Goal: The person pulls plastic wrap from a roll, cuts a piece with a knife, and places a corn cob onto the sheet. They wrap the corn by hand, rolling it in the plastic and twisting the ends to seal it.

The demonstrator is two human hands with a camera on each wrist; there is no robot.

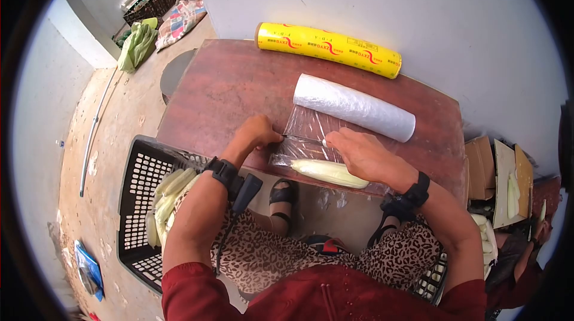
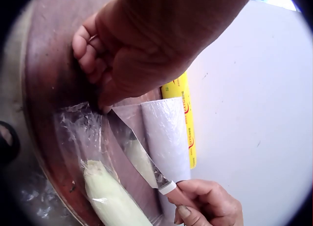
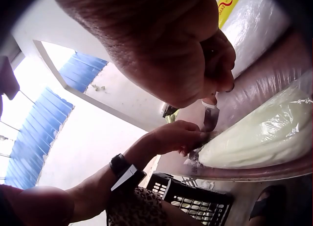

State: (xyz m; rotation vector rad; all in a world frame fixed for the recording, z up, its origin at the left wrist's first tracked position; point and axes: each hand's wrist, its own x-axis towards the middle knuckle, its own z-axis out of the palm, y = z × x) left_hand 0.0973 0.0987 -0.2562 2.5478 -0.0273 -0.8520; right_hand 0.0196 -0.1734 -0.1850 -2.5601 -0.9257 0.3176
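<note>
On the brown table [image 1: 209,91], a pale ear of corn in its husk [image 1: 329,173] lies near the front edge, with clear plastic film [image 1: 302,121] around it. That film runs from a white film roll [image 1: 353,106] just behind. My right hand [image 1: 362,152] grips the pinkish handle of a knife [image 2: 142,160], its broad blade lying across the film between corn and roll. At the blade's tip, my left hand [image 1: 260,131] pinches the film's edge between thumb and curled fingers. The corn shows through the film in the right wrist view.
A yellow printed roll [image 1: 329,49] lies along the table's back by the wall. A black crate [image 1: 142,171] at the left holds several husked ears [image 1: 164,204]. Cardboard [image 1: 478,165] and another person's arm [image 1: 532,246] are at the right.
</note>
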